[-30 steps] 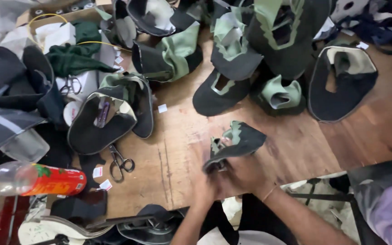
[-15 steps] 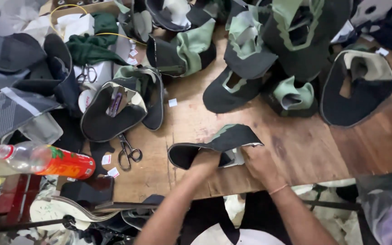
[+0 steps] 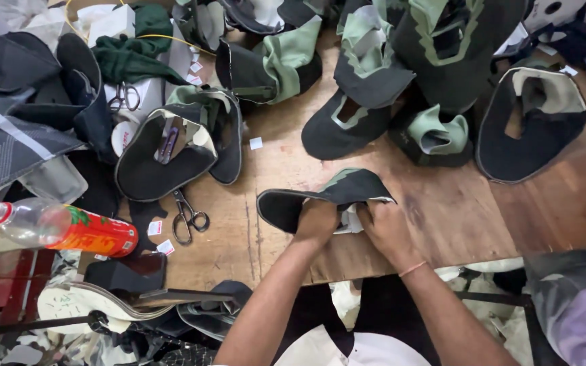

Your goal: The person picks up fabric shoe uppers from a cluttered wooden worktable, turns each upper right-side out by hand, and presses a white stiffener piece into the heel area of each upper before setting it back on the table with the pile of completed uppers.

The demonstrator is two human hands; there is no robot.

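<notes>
A flat shoe upper (image 3: 327, 195) of black and pale green fabric lies on the wooden table (image 3: 401, 203) near its front edge. My left hand (image 3: 317, 222) presses on its near edge with the fingers curled over the black part. Right beside it, my right hand (image 3: 386, 230) grips the same piece where a white lining shows. Both forearms reach up from the bottom of the view.
Several more black and green uppers (image 3: 374, 81) lie piled across the far half of the table. Scissors (image 3: 188, 217) lie left of my hands, and a second pair (image 3: 123, 96) sits further back. A plastic bottle (image 3: 62, 229) with a red label rests at the left edge.
The upper has been spread out flat to the left on the table. Both hands have shifted slightly and stay on its near edge.
</notes>
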